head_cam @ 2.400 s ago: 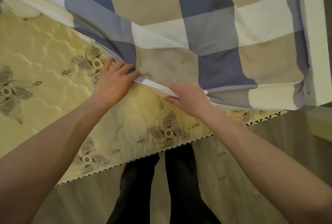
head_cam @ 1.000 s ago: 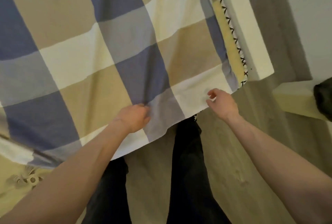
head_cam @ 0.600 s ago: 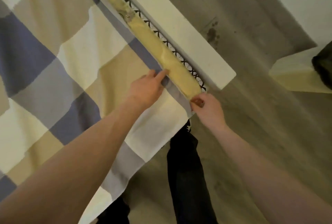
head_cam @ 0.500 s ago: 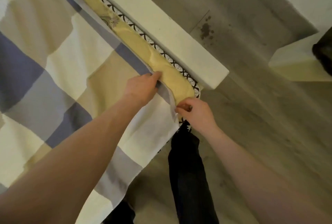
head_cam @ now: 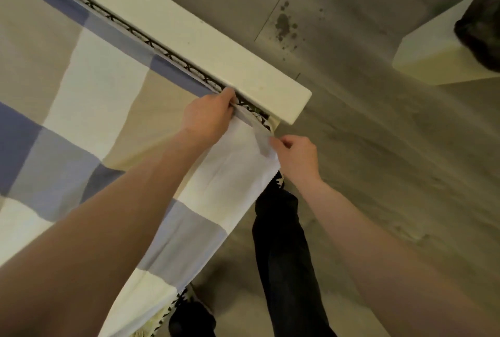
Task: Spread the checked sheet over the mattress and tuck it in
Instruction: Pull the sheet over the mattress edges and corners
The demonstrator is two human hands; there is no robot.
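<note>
Looking down at a bed corner, centre of the frame. Noting checked sheet [head_cam: 108, 88] lying spread over the mattress [head_cam: 167, 55], filling the left half of the frame in blue, beige, grey and white squares, its lower right part hanging over the near side of the bed toward the floor [head_cam: 378, 147]. Noting only the black-and-white trim of the mattress showing, running diagonally from upper left to centre along a white bed rail [head_cam: 189, 39]. Finding left hand [head_cam: 208, 117] at centre, right against that trim, grip closed: fingers curling over the sheet's edge and pressing it down at the gap between mattress and rail, fingertips hidden there. Finding right hand [head_cam: 295, 155] just right of centre, beside the bed corner, grip closed as a pinch: thumb and fingers holding the loose white corner flap of the sheet. Recording dark trouser legs [head_cam: 281, 242] at lower centre, standing on the grey floor; dark stain [head_cam: 282, 23] at upper centre; white furniture [head_cam: 433, 61] carrying a dark object [head_cam: 481, 20] at upper right.
</note>
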